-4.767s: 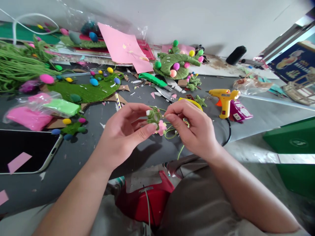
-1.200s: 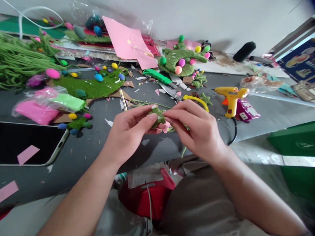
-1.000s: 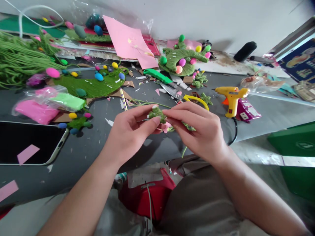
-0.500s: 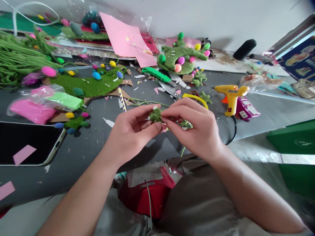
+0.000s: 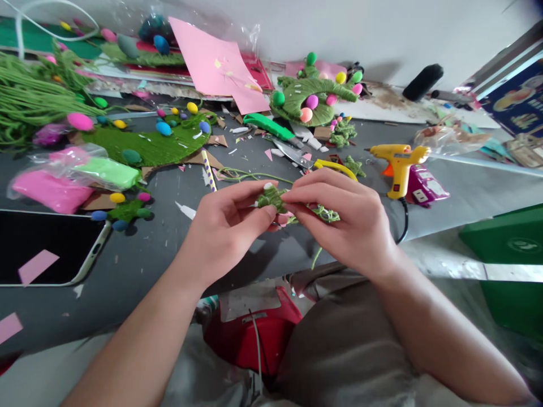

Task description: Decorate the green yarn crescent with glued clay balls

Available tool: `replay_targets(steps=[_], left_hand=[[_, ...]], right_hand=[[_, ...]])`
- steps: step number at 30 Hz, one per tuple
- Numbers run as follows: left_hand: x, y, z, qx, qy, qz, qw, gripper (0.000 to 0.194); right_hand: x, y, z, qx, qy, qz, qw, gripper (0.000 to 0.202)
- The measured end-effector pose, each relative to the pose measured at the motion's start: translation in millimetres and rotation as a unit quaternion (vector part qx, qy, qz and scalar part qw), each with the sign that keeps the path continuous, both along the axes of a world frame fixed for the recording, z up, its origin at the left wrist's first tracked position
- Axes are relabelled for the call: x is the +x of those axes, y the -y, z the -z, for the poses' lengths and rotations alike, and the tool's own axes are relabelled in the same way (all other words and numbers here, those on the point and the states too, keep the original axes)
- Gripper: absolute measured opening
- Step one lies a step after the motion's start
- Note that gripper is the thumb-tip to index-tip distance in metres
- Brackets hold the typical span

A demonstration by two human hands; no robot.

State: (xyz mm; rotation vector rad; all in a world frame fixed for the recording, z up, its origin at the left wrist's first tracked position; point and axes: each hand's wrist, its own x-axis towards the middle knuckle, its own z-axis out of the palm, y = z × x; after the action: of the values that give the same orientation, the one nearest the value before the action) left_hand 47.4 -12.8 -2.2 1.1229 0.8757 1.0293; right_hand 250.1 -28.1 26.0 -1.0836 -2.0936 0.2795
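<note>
Between the thumb and fingers of my left hand (image 5: 224, 232) is a small yarn-wrapped shape (image 5: 270, 196), green with white showing at its tips. My right hand (image 5: 343, 220) is closed in a pinch at the right edge of that shape, on green yarn (image 5: 326, 213) that shows loosely bunched behind its fingers. One loose strand dangles below the right hand. The exact pinch point is partly hidden by the fingertips. Just beyond the hands lie yellow-handled scissors (image 5: 337, 166), a green cutter (image 5: 269, 128) and a polka-dot paper stick (image 5: 209, 170).
A yellow glue gun (image 5: 399, 164) stands at right, its black cord running down. At left are a phone (image 5: 46, 237), bagged pink clay (image 5: 53, 189) and a green crescent (image 5: 148, 148) with coloured balls. Another ball-trimmed green wreath (image 5: 292, 102) lies at the back among paper scraps.
My right hand has shifted slightly right along the yarn-wrapped shape, and more of the shape and the bunched yarn shows. My left hand keeps its hold nearly in place.
</note>
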Motion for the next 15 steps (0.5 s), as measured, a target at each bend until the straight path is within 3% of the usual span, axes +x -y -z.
replay_targets(steps=[15], left_hand=[[1.6,-0.6,-2.3,-0.004,-0.015,-0.011,1.0,0.023]], right_hand=[[0.0,1.3,2.4,0.021,0.018,-0.038,0.999,0.032]])
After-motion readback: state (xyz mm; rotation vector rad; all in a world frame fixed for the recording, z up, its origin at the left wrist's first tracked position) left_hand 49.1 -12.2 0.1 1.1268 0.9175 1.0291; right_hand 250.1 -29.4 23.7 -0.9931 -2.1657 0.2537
